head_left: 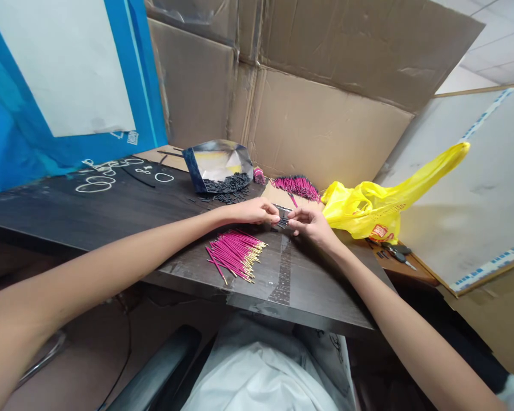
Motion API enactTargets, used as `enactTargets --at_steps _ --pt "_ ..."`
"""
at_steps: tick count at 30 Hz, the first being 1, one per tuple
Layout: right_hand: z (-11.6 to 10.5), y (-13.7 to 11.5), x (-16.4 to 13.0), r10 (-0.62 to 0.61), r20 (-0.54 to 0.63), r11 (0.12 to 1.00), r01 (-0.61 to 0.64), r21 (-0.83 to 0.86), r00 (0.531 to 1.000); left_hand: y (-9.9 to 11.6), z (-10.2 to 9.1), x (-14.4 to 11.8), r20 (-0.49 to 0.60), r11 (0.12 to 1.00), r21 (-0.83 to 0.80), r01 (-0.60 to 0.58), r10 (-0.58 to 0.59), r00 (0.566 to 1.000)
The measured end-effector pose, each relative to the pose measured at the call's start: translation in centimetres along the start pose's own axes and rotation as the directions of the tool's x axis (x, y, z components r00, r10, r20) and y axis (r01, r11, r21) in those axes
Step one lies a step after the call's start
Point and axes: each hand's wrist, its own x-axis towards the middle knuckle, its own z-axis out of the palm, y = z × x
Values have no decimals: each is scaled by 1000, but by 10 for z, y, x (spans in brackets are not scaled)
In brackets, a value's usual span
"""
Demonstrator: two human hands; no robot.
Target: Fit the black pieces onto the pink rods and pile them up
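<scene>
cardboard wall (325, 114): fills the top and upper right of the frame, just backdrop behind our bench.
dark table (111, 211): runs across the middle of the frame; everything sits on it.
yellow plastic bag (368, 208): right of centre, crumpled, apart from our hands.
foil pouch (216, 165): upper centre, lying open with short black sleeves (227, 185) spilling out of its mouth.
far pink pile (297, 185): more magenta wires fanned out just above our hands.
pink wires (235, 254): loose heap with gold tips, centre of the frame, just below our hands, not touched.
left hand (255, 211): centre, fingers pinched together on a small dark piece; too tiny to say exactly what.
right hand (310, 220): right beside it, fingertips closed on the same small dark bits (282, 220) between both hands.
step, our guess: looks like we're fitting a sleeve, mid-assembly.
next move, our guess: needs fine fingertip alignment, steady hands, then a fresh wire from the heap.
</scene>
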Motion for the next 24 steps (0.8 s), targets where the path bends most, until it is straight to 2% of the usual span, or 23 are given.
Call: enactTargets --at_steps 3,8,13,19,24 --pt "-2 -3 -4 -14 19 987 17 -161 1000 2 0 0 1 1000 6 0 0 1000" --pt "-2 -12 -6 -110 48 908 120 -400 993 8 2 -1 -17 1000 25 -10 10 1000" --pt "0 -12 -4 -108 -12 906 93 -412 994 8 3 1 -35 998 52 -17 19 999" --pt "4 -16 -6 -162 -53 886 121 -447 985 1 6 2 -71 998 46 -49 52 996" --pt "7 -20 -9 -96 -37 905 72 -418 995 -2 6 3 -63 996 41 -81 84 994"
